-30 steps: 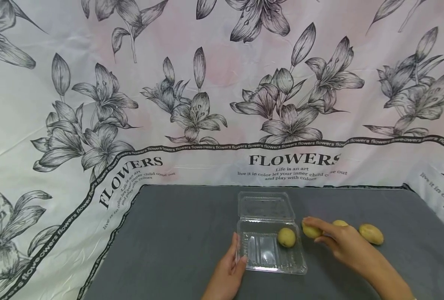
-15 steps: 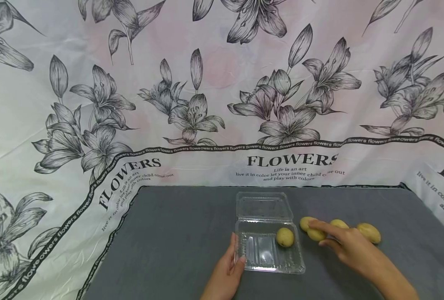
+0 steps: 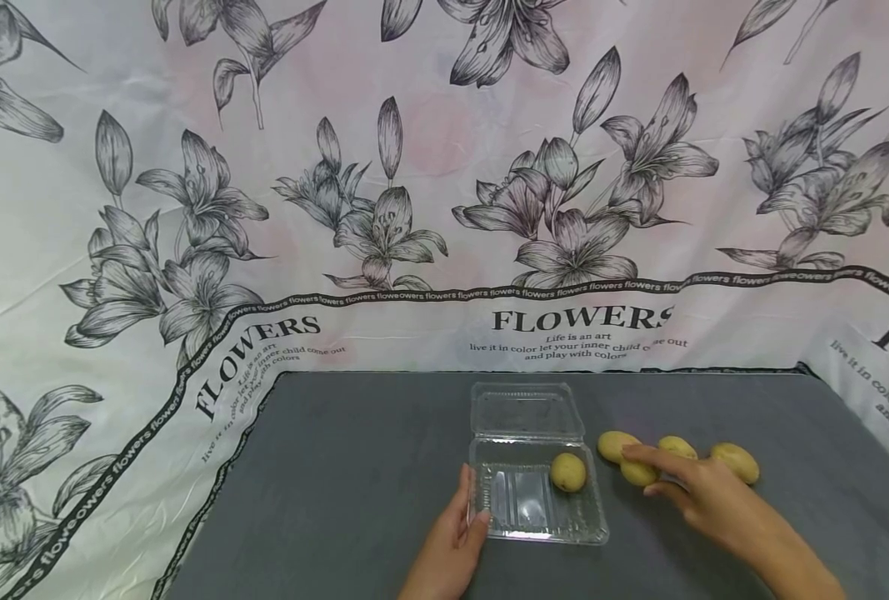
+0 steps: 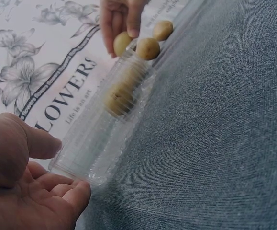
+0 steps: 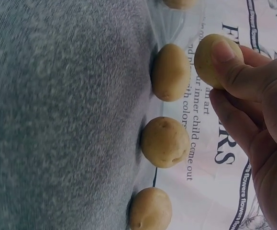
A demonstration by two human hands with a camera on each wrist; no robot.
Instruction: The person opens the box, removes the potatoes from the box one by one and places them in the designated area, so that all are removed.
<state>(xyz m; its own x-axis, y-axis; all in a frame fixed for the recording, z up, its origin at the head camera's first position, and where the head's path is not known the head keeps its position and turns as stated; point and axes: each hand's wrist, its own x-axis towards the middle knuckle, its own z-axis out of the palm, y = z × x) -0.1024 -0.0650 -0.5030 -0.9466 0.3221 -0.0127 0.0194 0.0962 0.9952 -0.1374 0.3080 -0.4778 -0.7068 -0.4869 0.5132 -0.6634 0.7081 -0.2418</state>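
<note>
A clear plastic clamshell container point(image 3: 530, 533) lies on the table with its lid folded back. One potato point(image 3: 567, 472) sits inside it, toward the right. My left hand point(image 3: 447, 542) grips the container's left side, thumb on one face and curled fingers against the other in the left wrist view. Right of the container, my right hand point(image 3: 714, 496) pinches a potato point(image 5: 217, 60) between thumb and fingers, raised off the table in the right wrist view. Nearest on the table are an oblong potato point(image 5: 169, 72), a rounder potato point(image 5: 164, 142) and another potato point(image 5: 150, 211).
The grey cloth-covered table point(image 3: 339, 483) reaches back to a white hanging cloth point(image 3: 414, 333) printed with flowers and lettering. The open lid point(image 3: 526, 412) lies behind the container's base.
My right hand has shifted slightly right and nearer with its potato, so another potato behind it now shows more. The left hand keeps its grip on the container.
</note>
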